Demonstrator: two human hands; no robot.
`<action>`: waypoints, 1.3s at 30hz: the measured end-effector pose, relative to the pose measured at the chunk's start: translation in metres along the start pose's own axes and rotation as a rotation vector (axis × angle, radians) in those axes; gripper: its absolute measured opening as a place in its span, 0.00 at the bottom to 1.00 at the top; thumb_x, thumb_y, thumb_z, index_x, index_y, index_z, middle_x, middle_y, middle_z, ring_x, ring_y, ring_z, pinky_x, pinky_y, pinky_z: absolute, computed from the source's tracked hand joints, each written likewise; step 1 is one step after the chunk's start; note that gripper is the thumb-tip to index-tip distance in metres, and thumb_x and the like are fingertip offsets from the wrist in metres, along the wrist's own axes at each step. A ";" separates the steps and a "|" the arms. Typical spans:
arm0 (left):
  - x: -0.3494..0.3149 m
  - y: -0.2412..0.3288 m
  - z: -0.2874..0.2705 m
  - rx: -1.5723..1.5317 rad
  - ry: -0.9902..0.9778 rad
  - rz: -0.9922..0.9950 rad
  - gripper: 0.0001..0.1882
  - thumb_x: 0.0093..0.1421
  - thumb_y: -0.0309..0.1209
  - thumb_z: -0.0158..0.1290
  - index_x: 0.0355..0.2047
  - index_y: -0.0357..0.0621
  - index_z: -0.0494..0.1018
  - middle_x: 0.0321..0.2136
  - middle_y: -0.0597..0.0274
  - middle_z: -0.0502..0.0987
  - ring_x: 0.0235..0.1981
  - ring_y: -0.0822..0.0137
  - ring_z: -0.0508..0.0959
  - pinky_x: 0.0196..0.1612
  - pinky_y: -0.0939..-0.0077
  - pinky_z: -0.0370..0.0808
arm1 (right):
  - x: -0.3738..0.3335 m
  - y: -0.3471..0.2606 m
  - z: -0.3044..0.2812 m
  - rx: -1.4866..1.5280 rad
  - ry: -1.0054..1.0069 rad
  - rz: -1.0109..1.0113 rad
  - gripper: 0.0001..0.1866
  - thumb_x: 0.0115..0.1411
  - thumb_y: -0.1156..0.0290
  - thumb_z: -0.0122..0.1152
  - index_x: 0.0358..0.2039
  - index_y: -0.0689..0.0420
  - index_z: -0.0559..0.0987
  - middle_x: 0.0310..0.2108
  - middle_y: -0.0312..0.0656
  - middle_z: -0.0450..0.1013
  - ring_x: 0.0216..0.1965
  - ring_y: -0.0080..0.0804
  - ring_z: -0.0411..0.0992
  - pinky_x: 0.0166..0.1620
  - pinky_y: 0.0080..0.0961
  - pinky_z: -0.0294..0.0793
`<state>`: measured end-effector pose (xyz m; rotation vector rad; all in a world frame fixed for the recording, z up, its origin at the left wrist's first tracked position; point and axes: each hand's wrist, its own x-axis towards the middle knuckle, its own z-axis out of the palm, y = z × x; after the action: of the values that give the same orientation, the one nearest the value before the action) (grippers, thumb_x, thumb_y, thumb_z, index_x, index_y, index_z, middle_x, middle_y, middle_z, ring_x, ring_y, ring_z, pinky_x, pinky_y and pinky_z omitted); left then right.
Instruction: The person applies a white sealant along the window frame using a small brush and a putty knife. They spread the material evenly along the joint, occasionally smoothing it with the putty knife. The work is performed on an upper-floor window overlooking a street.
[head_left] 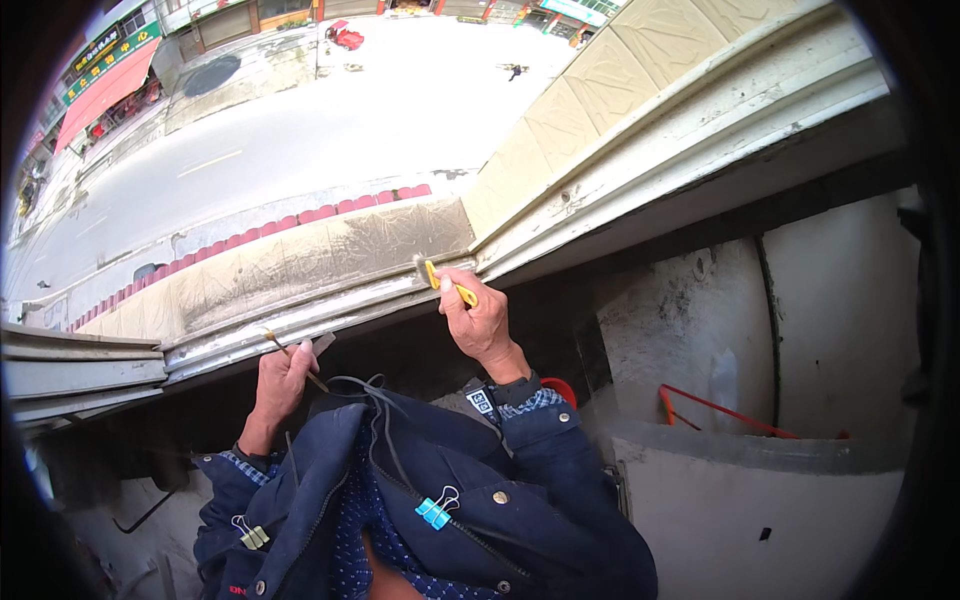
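Head view. Background: sunlit street (300, 120) well below; beige outer ledge (340, 240) just outside. Work surface: pale window frame (640, 175), ridged lengthwise into rails and grooves, dark specks along the right stretch, curved by the lens.

Right hand (478, 320): fingers pinching the yellow handle of a small brush (434, 275); bristles at the frame, just beside its inner corner (479, 258); contact impossible to tell.

Left hand (280, 378): fingers pressed together around a thin brown tool (272, 340) with a bent tip; flat grey blade (324, 343) beside the thumb, exact grip hidden.

For good brushing, by judgement: bristles best angled into the grooves; short, light strokes drawn out of the corner; packed grit probably better loosened with the blade first; firm hold advisable, given the open drop beyond.
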<state>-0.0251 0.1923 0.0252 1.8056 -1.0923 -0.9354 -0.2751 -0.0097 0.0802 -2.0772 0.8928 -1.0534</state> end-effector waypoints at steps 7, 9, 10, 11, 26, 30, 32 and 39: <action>0.055 0.028 0.001 -0.018 -0.255 0.180 0.28 0.74 0.43 0.46 0.22 0.34 0.76 0.14 0.63 0.69 0.19 0.71 0.68 0.27 0.70 0.68 | 0.069 -0.085 -0.100 -0.461 0.609 -0.332 0.11 0.70 0.75 0.53 0.49 0.65 0.78 0.24 0.41 0.77 0.24 0.31 0.78 0.29 0.26 0.77; 0.065 0.026 -0.004 -0.012 -0.337 0.206 0.27 0.73 0.42 0.47 0.22 0.34 0.76 0.14 0.62 0.69 0.20 0.71 0.68 0.27 0.70 0.68 | 0.099 -0.110 -0.119 -0.706 0.787 -0.410 0.11 0.71 0.74 0.52 0.48 0.64 0.78 0.23 0.40 0.77 0.24 0.31 0.78 0.29 0.26 0.77; 0.068 0.025 -0.006 -0.043 -0.351 0.235 0.27 0.73 0.42 0.47 0.22 0.34 0.76 0.15 0.62 0.70 0.19 0.70 0.69 0.27 0.70 0.68 | 0.113 -0.118 -0.125 -0.801 0.831 -0.453 0.10 0.70 0.75 0.53 0.48 0.64 0.77 0.23 0.42 0.77 0.24 0.33 0.78 0.29 0.28 0.77; 0.072 0.024 -0.008 -0.058 -0.367 0.248 0.27 0.73 0.42 0.47 0.22 0.34 0.76 0.15 0.62 0.70 0.19 0.70 0.69 0.27 0.70 0.68 | 0.124 -0.122 -0.127 -0.840 0.835 -0.431 0.10 0.69 0.75 0.54 0.49 0.63 0.77 0.26 0.47 0.78 0.26 0.40 0.80 0.30 0.32 0.78; 0.098 -0.001 -0.061 -0.070 -0.450 0.291 0.28 0.73 0.44 0.46 0.23 0.35 0.78 0.15 0.57 0.71 0.19 0.67 0.71 0.28 0.64 0.69 | 0.032 -0.012 0.027 -0.956 0.314 0.172 0.10 0.63 0.71 0.58 0.44 0.60 0.79 0.28 0.53 0.80 0.27 0.55 0.79 0.31 0.46 0.79; 0.101 -0.003 -0.062 -0.065 -0.501 0.265 0.28 0.73 0.44 0.46 0.24 0.34 0.78 0.15 0.58 0.70 0.20 0.69 0.69 0.27 0.65 0.68 | 0.063 -0.060 -0.011 -1.024 0.664 -0.088 0.10 0.66 0.74 0.55 0.46 0.59 0.78 0.30 0.52 0.80 0.27 0.54 0.78 0.29 0.43 0.76; 0.105 -0.004 -0.062 -0.071 -0.501 0.286 0.28 0.73 0.44 0.46 0.24 0.34 0.78 0.14 0.58 0.70 0.19 0.69 0.69 0.28 0.66 0.68 | 0.072 -0.066 -0.023 -1.094 0.772 -0.166 0.11 0.66 0.75 0.55 0.48 0.59 0.77 0.31 0.50 0.80 0.27 0.54 0.78 0.29 0.43 0.76; 0.113 -0.003 -0.070 -0.045 -0.519 0.312 0.27 0.73 0.43 0.47 0.24 0.34 0.79 0.15 0.57 0.70 0.19 0.69 0.70 0.28 0.66 0.69 | 0.026 -0.011 0.046 -1.182 0.256 0.574 0.12 0.63 0.71 0.56 0.46 0.60 0.73 0.28 0.53 0.79 0.24 0.53 0.78 0.27 0.46 0.77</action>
<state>0.0768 0.1073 0.0304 1.3285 -1.6023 -1.2540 -0.2212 -0.0134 0.0774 -2.2287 2.4929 -0.4659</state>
